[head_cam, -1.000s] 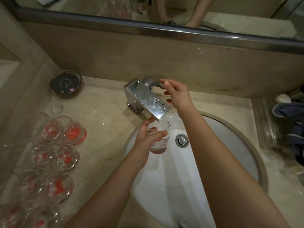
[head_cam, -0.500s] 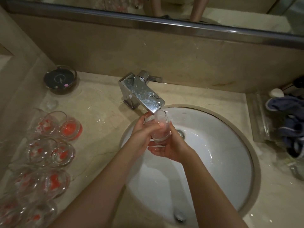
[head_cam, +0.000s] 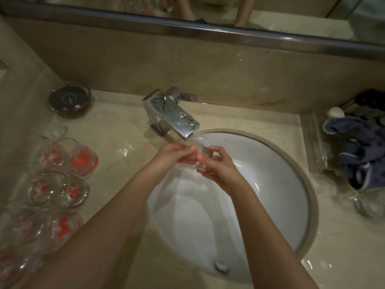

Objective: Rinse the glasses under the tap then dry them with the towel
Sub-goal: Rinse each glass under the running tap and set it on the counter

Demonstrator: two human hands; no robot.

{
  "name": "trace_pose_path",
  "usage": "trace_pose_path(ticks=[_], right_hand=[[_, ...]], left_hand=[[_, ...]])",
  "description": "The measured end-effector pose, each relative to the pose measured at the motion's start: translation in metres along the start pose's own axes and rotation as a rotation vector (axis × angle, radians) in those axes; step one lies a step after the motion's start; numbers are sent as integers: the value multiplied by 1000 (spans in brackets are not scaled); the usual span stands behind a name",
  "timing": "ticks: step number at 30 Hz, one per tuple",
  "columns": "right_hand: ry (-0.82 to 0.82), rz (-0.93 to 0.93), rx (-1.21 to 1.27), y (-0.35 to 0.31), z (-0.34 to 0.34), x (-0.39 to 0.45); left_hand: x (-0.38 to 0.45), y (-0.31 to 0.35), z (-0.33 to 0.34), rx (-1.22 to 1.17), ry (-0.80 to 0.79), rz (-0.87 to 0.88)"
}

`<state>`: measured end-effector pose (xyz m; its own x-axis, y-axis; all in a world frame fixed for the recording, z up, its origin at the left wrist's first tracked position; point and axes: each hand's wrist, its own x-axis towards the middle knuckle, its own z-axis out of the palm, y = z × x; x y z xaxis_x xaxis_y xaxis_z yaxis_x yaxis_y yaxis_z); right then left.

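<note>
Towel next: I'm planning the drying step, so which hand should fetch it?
Probably the right hand. The towel lies right of the sink, on that hand's side. The left hand also grips the glass and could keep it.

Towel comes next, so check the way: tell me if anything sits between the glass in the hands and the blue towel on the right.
Nothing visible does. The glass, held by the left hand and right hand under the tap, has only open basin and bare counter before the towel.
</note>
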<state>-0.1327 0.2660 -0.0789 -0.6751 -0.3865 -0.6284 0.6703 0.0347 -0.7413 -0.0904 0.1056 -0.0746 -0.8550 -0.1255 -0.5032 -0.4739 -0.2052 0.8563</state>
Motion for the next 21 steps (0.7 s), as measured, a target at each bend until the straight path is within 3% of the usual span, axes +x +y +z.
trace_pose_path(ticks=[4,6,9,14,18,21], right_hand=[[-62,-111,-111,-6,-1,0],[-65,-124,-97,-9,-3,0],[-46,-59,-79,-16,-1,-3],[-56,112,-192,-27,5,-4],[-138,46,-142,-26,-1,-3],[-219,-50,-202,-27,-7,-4]], left_hand=[[-2,4,3,-104,-43,-155],[0,3,4,-129,-67,-144],[-1,5,4,-206,-103,-91],[-2,9,7,-114,-113,-97],[-1,12,2,-175,-37,-132],[-5,13,-2,-118,-69,-108]])
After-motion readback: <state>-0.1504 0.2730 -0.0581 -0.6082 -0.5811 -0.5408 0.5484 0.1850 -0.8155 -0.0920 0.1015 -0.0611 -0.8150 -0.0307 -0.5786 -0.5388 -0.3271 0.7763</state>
